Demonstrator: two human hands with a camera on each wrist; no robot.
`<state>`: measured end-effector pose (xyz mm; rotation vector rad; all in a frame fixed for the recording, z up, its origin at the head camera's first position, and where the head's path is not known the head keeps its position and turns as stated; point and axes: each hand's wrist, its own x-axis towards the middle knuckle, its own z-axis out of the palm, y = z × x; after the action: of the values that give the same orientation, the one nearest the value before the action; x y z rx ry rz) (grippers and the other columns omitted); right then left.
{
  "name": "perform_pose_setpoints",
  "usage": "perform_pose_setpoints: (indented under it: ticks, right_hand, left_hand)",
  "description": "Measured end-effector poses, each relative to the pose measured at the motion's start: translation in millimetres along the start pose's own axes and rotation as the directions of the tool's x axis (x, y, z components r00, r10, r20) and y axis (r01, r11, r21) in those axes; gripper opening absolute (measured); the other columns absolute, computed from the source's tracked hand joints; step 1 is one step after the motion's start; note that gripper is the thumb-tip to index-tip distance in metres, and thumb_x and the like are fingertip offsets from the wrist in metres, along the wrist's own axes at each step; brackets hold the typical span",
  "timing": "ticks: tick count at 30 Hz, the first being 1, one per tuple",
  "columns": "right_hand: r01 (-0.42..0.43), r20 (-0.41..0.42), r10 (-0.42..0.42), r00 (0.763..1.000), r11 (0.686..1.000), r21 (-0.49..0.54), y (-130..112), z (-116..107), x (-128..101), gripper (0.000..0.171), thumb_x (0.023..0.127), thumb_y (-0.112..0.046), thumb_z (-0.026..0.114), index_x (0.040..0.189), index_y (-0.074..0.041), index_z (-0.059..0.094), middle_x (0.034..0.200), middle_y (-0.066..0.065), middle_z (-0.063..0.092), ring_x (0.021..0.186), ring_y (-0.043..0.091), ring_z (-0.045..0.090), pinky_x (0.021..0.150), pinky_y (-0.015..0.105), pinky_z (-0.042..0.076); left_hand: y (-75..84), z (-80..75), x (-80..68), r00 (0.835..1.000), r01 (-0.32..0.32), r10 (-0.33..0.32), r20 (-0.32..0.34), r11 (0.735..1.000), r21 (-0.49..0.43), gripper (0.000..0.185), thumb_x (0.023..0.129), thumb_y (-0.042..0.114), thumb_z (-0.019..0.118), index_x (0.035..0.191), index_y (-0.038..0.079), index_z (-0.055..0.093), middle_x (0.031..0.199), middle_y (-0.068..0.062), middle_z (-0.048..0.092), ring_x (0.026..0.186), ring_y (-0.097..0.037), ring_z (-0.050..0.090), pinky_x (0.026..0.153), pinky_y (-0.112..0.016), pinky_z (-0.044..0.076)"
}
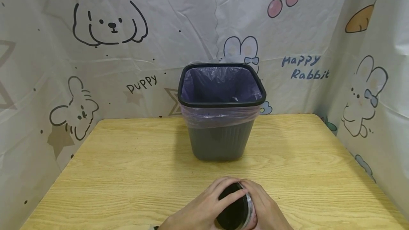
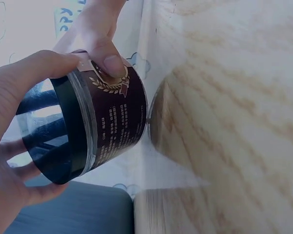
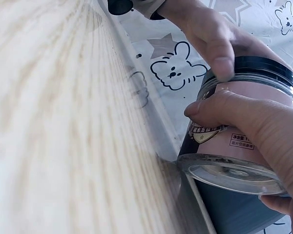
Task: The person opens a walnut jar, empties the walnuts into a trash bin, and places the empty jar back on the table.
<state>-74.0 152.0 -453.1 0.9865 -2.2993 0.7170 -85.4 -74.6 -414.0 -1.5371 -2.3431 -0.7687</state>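
Observation:
A clear round jar point(image 2: 118, 114) with a pink and dark maroon label is held tilted just above the table's near edge. Its black lid point(image 1: 230, 214) faces up toward the head camera. My left hand point(image 1: 201, 205) grips the lid, fingers spread around its rim. Around the labelled body of the jar curls my right hand point(image 1: 267, 207), with its thumb point(image 2: 112, 63) across the label in the left wrist view. The right wrist view shows the jar's clear bottom point(image 3: 234, 173) tipped toward the camera. Whether the lid is loose cannot be seen.
Beyond the hands, a dark grey trash bin point(image 1: 220, 144) with a purple liner bag point(image 1: 220, 116) stands on the wood-grain table point(image 1: 112, 173). A white cartoon-printed curtain point(image 1: 179, 17) surrounds the table at the back and sides.

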Motion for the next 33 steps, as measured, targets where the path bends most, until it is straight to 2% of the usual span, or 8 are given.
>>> perform_pose_setpoints:
  ticks: [5, 12, 20, 23, 26, 28, 30, 33]
  right_hand:
    - [-0.01, -0.005, 0.01, 1.0, 1.0, 0.0, -0.6, -0.5, 0.2, 0.108, 0.06, -0.067, 0.08, 0.139, -0.001, 0.046, 0.131, 0.011, 0.053, 0.114, 0.024, 0.055, 0.084, 0.04, 0.054]
    - [-0.019, 0.006, 0.019, 1.0, 0.999, 0.03, -1.2, -0.2, 0.1, 0.112, 0.06, -0.065, 0.082, 0.14, 0.002, 0.043, 0.13, 0.013, 0.053, 0.112, 0.028, 0.056, 0.079, 0.046, 0.055]
    - [-0.04, 0.024, 0.04, 0.999, 0.999, 0.01, -1.3, -1.4, 0.0, 0.11, 0.06, -0.065, 0.082, 0.14, 0.0, 0.044, 0.131, 0.013, 0.053, 0.114, 0.027, 0.055, 0.08, 0.046, 0.055]
    - [-0.037, 0.02, 0.036, 0.999, 0.999, 0.011, -0.9, -0.7, -0.3, 0.11, 0.06, -0.064, 0.082, 0.141, 0.0, 0.043, 0.132, 0.012, 0.052, 0.115, 0.026, 0.054, 0.081, 0.046, 0.055]
    - [-0.022, 0.006, 0.022, 1.0, 1.0, 0.015, -0.2, -0.1, -0.3, 0.111, 0.06, -0.065, 0.081, 0.14, 0.001, 0.043, 0.131, 0.012, 0.053, 0.114, 0.026, 0.055, 0.082, 0.043, 0.055]
    - [-0.011, -0.005, 0.011, 1.0, 1.0, 0.018, 0.2, 0.3, -0.4, 0.111, 0.06, -0.066, 0.081, 0.139, 0.002, 0.044, 0.13, 0.013, 0.053, 0.113, 0.026, 0.056, 0.087, 0.036, 0.053]
    - [-0.009, -0.01, 0.009, 1.0, 1.0, 0.014, 0.2, 0.3, -0.6, 0.111, 0.06, -0.067, 0.08, 0.139, 0.002, 0.044, 0.129, 0.012, 0.053, 0.113, 0.025, 0.056, 0.092, 0.027, 0.049]
    - [-0.005, -0.007, 0.005, 1.0, 1.0, 0.014, -0.4, 0.1, -0.5, 0.11, 0.062, -0.067, 0.079, 0.14, 0.002, 0.044, 0.129, 0.013, 0.053, 0.112, 0.026, 0.056, 0.092, 0.029, 0.049]
  left_hand:
    - [0.8, -0.1, -0.8, 1.0, 0.022, -0.022, -0.013, 1.0, 0.017, 0.101, 0.074, 0.053, 0.078, 0.153, 0.018, 0.026, 0.151, -0.007, 0.028, 0.135, -0.019, 0.033, 0.104, -0.036, 0.04]
    - [-0.8, -1.1, 1.5, 0.998, -0.056, 0.056, -0.003, 0.998, 0.038, 0.103, 0.072, 0.053, 0.08, 0.152, 0.016, 0.028, 0.154, -0.007, 0.024, 0.141, -0.021, 0.026, 0.11, -0.037, 0.033]
    - [-0.3, -0.5, 1.0, 0.999, -0.022, 0.023, -0.033, 0.999, 0.028, 0.101, 0.073, 0.054, 0.079, 0.152, 0.017, 0.028, 0.151, -0.005, 0.03, 0.136, -0.017, 0.032, 0.108, -0.032, 0.034]
    - [-0.7, 0.2, 0.7, 0.998, -0.036, 0.038, -0.045, 0.998, 0.046, 0.102, 0.072, 0.053, 0.08, 0.152, 0.016, 0.029, 0.151, -0.007, 0.03, 0.137, -0.019, 0.032, 0.108, -0.035, 0.035]
    - [-1.1, 0.0, 1.2, 0.996, -0.066, 0.07, -0.049, 0.995, 0.069, 0.102, 0.071, 0.053, 0.08, 0.151, 0.014, 0.03, 0.152, -0.008, 0.029, 0.138, -0.021, 0.031, 0.109, -0.037, 0.033]
    - [-1.0, -0.1, 1.6, 0.996, -0.074, 0.077, -0.044, 0.995, 0.065, 0.101, 0.072, 0.053, 0.08, 0.151, 0.014, 0.03, 0.152, -0.008, 0.028, 0.139, -0.021, 0.03, 0.11, -0.036, 0.032]
    - [-0.4, -0.2, 1.9, 0.997, -0.067, 0.069, -0.043, 0.996, 0.05, 0.099, 0.074, 0.053, 0.079, 0.151, 0.014, 0.03, 0.152, -0.006, 0.029, 0.138, -0.019, 0.031, 0.11, -0.035, 0.032]
    - [0.6, -0.1, 1.3, 0.998, -0.04, 0.041, -0.039, 0.999, 0.027, 0.098, 0.075, 0.052, 0.078, 0.152, 0.016, 0.029, 0.151, -0.005, 0.029, 0.137, -0.017, 0.031, 0.109, -0.034, 0.033]
